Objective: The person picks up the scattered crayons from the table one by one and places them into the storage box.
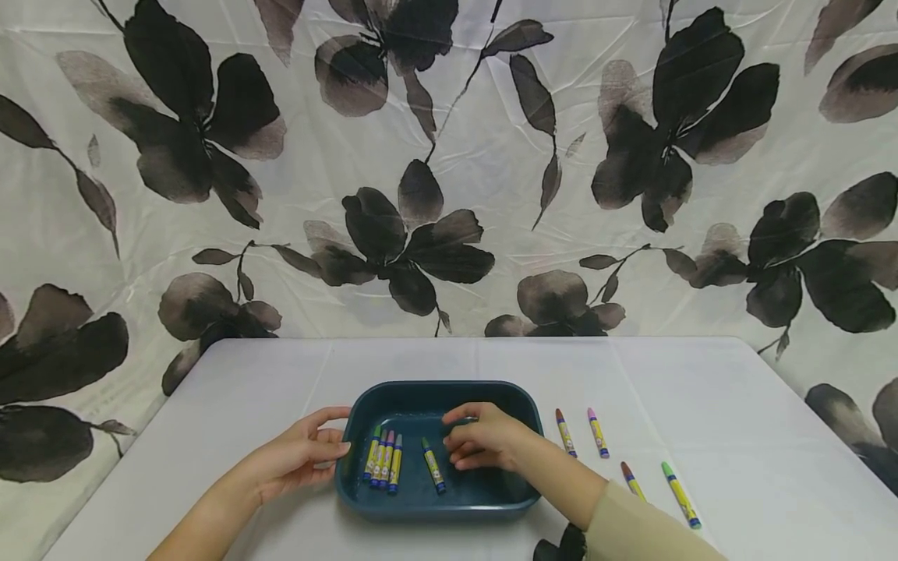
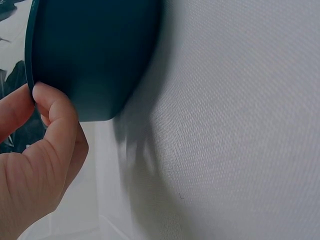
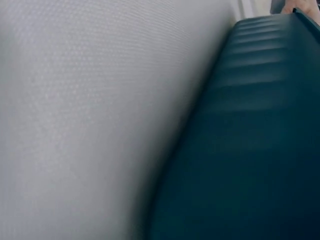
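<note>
A dark teal tray (image 1: 484,512) sits on the white table. At its left end, my left hand (image 1: 298,456) pinches the rim between thumb and fingers; the left wrist view shows this grip on the tray wall (image 2: 95,55) up close. My right hand (image 1: 487,440) is over the tray's right half, its fingers loosely bent with nothing seen between them. Just left of those fingertips lies a dark green crayon (image 1: 433,466), apart from the others. Several crayons (image 1: 382,460) lie side by side near the tray's left end. The right wrist view has the tray's outer side (image 3: 240,150) but not the right hand.
To the right of the tray, on the white table (image 1: 281,374), lie a brown crayon (image 1: 565,433), a pink crayon (image 1: 598,433), another brown crayon (image 1: 631,480) partly behind the right sleeve (image 1: 638,526), and a light green crayon (image 1: 680,495). A floral cloth (image 1: 491,156) hangs behind.
</note>
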The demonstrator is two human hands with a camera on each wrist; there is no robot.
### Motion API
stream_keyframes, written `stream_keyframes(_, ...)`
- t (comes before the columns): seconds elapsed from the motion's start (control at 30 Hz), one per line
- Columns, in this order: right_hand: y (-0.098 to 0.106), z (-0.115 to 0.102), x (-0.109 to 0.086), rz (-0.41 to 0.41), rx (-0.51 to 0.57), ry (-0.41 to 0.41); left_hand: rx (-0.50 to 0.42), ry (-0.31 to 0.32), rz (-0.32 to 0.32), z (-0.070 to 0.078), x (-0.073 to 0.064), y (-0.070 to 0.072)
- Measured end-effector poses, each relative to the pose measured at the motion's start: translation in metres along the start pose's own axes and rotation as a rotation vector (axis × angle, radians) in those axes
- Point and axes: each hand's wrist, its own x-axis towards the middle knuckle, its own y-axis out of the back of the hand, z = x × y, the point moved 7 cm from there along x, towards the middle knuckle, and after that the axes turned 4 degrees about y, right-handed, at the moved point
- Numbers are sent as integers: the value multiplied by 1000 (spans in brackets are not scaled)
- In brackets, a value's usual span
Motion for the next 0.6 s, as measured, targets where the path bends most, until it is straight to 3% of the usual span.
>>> stream_keyframes(0.3,15,-15,-10,-49,-5,30,-8,-10,-15,-1,0,0)
stream_keyframes(0.6,53,-46,-28,-50,-32,99,-15,-12,-6,-1,1,1)
